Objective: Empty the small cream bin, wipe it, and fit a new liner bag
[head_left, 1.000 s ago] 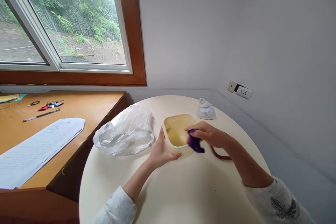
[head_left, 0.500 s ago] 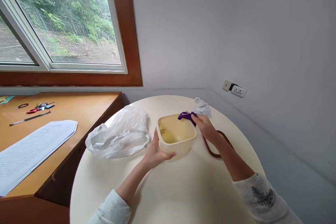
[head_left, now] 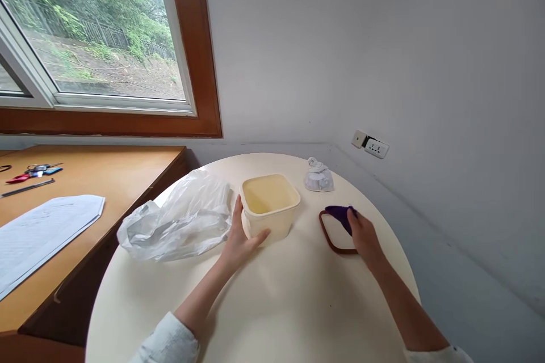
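Observation:
A pale yellow square plastic container (head_left: pixel 275 224) with rounded corners stands upright on the white table. My left hand (head_left: pixel 242 241) grips its near left corner, the thumb along the front and the fingers against the left side. To the right, my right hand (head_left: pixel 367 241) is closed on a bunched purple cloth (head_left: pixel 339 215). Below that cloth lies a brown rounded-square rim (head_left: pixel 327 236), perhaps a lid's edge; my right hand hides part of it. I cannot tell whether the cloth touches the rim.
A crumpled white plastic bag (head_left: pixel 179 224) lies left of the container. Towards the back sits a small clear-wrapped white bundle (head_left: pixel 319 177). On the wooden desk (head_left: pixel 128 164) at left are papers (head_left: pixel 46 227), a pen (head_left: pixel 28 188) and keys (head_left: pixel 40 169). Wall sockets (head_left: pixel 377 148) are at right.
My right hand has pulled the purple cloth from the container's rim and moved right, over the brown rim. The container now stands level instead of tilted, with my left hand still on it.

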{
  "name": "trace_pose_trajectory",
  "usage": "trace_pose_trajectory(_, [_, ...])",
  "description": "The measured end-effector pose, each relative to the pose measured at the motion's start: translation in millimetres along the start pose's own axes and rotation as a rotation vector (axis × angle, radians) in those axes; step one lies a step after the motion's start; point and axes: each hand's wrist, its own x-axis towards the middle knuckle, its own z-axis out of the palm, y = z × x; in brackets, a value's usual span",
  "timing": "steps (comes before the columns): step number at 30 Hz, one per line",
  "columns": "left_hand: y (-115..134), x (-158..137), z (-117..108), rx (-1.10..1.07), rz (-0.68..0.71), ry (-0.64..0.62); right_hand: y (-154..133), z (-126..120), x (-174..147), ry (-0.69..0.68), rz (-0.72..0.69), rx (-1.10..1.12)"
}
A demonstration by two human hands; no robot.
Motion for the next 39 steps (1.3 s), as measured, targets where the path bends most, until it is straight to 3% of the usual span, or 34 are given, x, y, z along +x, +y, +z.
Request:
trace_pose_trajectory(5, [-7.0, -2.2, -1.6, 0.167, 0.035, 0.153, 35.6, 26.0, -24.4, -0.227, -0.304, -0.409])
trace_pose_trajectory(10, [-3.5, -13.8, -4.1, 0.163, 0.207, 0.384, 55.4, 35.1, -32.7, -0.24, -0.418, -0.569])
trace_pose_trajectory(12, [2.4, -23.8, -2.1, 0.115, 0.273, 0.387, 53.7, 34.8, -34.5, -0.238, -0.405, -0.547])
trace_pose_trajectory(14, [10.4, -36.1, 3.3, 0.039, 0.277, 0.264, 47.2, 34.4, -41.1, -0.239, -0.393, -0.507])
trace_pose_trajectory(16, [18.6, -48.0, 12.1, -0.066, 0.166, 0.062, 37.4, 34.9, -54.2, -0.242, -0.402, -0.448])
trace_pose_trajectory(19, [26.3, -59.7, 28.2, -0.333, -0.195, -0.151, 19.6, 36.8, -82.7, -0.272, -0.463, -0.333])
trace_pose_trajectory(22, [28.2, -62.9, 40.9, -0.734, -0.559, -0.204, 1.7, 39.6, -111.2, -0.392, -0.557, -0.187])
trace_pose_trajectory(26, [30.3, -61.7, 45.6, -1.071, -0.852, -0.161, -14.0, 47.2, -135.1, -0.611, -0.616, -0.009])
trace_pose_trajectory(29, [30.5, -60.7, 44.5, -1.129, -0.948, -0.134, -15.3, 55.0, -139.6, -0.695, -0.511, 0.129])
trace_pose_trajectory(31, [28.0, -60.4, 44.3, -1.161, -0.957, -0.126, -13.9, 57.6, -135.5, -0.676, -0.333, 0.229])
trace_pose_trajectory(34, [22.0, -60.3, 45.1, -1.197, -0.961, -0.114, -15.7, 53.1, -117.2, -0.456, 0.051, 0.329])
trace_pose_trajectory(36, [18.8, -60.2, 45.3, -1.219, -0.963, -0.119, -21.2, 46.4, -98.6, -0.255, 0.224, 0.394])
trace_pose_trajectory(39, [17.2, -59.2, 44.3, -1.252, -0.982, -0.13, -30.0, 42.8, -71.9, -0.068, 0.195, 0.382])
